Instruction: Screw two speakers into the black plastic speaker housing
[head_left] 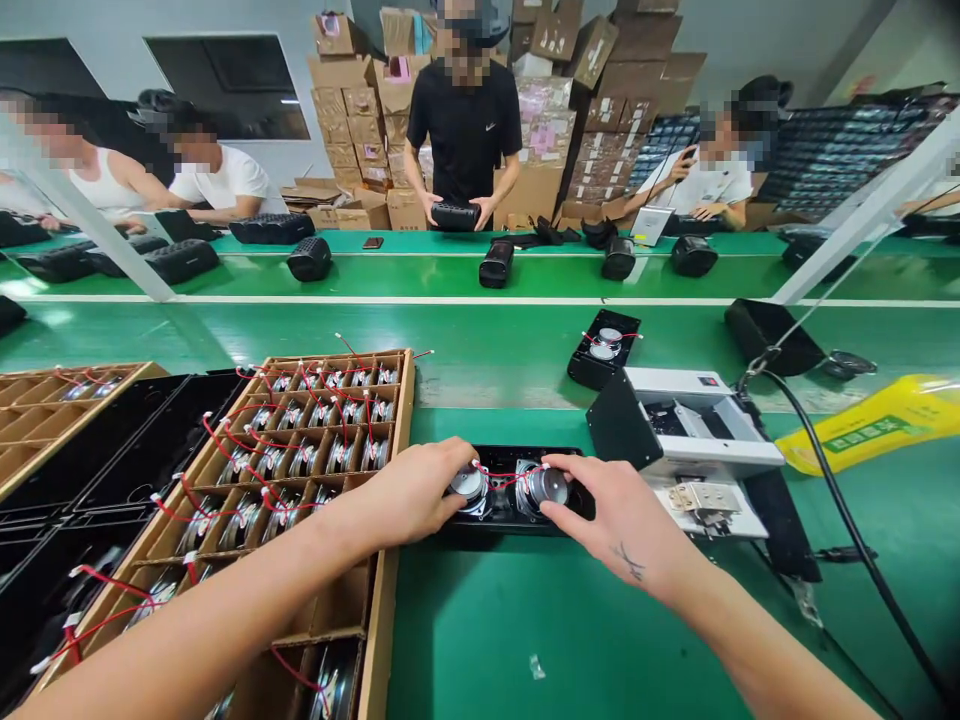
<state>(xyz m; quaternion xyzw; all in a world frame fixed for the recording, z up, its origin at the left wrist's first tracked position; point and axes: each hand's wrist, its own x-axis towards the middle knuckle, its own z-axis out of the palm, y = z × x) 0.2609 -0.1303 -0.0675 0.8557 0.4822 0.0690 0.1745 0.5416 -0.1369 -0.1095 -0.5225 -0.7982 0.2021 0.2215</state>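
Observation:
A black speaker housing [517,505] lies on the green bench in front of me, with two round silver speaker drivers set in it and red wires running between them. My left hand [416,490] is closed around the left driver [469,483]. My right hand [615,515] pinches the right driver [550,486] with thumb and fingers. Both hands rest on the housing.
A cardboard divider tray [394,440] of several wired drivers sits at my left, beside black trays [112,440]. A white and black machine [690,440] stands at right with a black cable [847,510] and a yellow bag [877,420]. Another housing [604,348] lies further back. Several people work beyond the green conveyor.

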